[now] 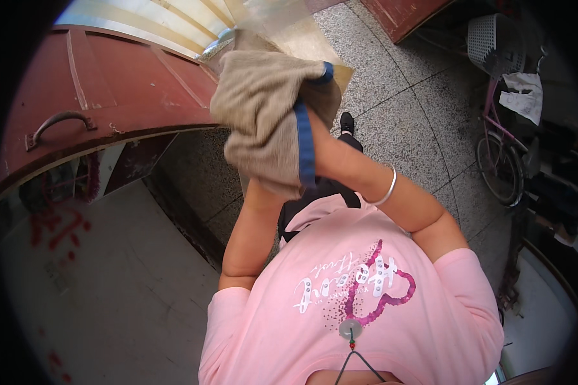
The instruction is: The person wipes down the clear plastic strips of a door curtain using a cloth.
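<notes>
A tan cloth with blue edging (260,101) hangs bunched in front of me, raised off the floor and slightly blurred. My left forearm (257,216) reaches up to its lower end, and the fabric covers my left hand. From the right, my right forearm (351,166), with a silver bangle (390,185) on it, passes in behind a blue-edged opening or fold. My right hand is hidden there too. Whether the fingers grip the cloth does not show. Translucent plastic sheeting (284,21) lies just beyond the cloth, with a yellowish corner (343,82) at its right.
At the left stands a red wooden door (139,77) with a curved metal handle (60,124). Speckled floor tiles (390,115) stretch ahead and right. A pink bicycle (493,120) with a white basket (493,43) is at right. One black shoe (347,121) shows below.
</notes>
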{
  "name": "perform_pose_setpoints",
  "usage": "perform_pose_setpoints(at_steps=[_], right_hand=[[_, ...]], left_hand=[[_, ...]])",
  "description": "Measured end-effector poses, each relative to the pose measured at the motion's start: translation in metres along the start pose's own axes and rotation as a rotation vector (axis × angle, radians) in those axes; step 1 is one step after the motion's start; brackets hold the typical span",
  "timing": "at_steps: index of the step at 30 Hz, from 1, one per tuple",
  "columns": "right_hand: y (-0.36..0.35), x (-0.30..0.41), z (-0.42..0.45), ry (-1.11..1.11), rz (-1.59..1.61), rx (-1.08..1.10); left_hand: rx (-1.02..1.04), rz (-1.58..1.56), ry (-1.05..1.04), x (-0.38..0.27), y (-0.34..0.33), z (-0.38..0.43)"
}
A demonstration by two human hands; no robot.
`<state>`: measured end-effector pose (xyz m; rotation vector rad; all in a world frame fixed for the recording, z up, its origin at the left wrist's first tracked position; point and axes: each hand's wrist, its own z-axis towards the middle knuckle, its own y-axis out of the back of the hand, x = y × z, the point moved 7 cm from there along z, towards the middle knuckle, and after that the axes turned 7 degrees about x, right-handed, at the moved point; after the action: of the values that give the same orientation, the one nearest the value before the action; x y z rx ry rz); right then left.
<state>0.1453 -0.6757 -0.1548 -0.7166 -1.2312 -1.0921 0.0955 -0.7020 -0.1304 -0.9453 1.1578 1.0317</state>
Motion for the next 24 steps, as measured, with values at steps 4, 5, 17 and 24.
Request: perform_pose_setpoints(at_steps=[4,5,17,24], right_hand=[[0.051,-0.028,0.027,0.046,-0.471,-0.011],[0.058,-0.031,0.026,0.171,-0.955,-0.017],[0.09,0.01,0.013,0.438,-1.025,-0.142],[0.103,0.044,0.04,0.56,-0.836,-0.093]], left_hand=[[0.124,-0.009,0.041,0.003,-0.012,0.011],[0.119,-0.51,0.145,0.01,-0.017,0.011],[0.303,0.576,0.401,-0.038,0.022,0.033],[-0.044,-0.023,0.29,-0.004,0.002,0.068]])
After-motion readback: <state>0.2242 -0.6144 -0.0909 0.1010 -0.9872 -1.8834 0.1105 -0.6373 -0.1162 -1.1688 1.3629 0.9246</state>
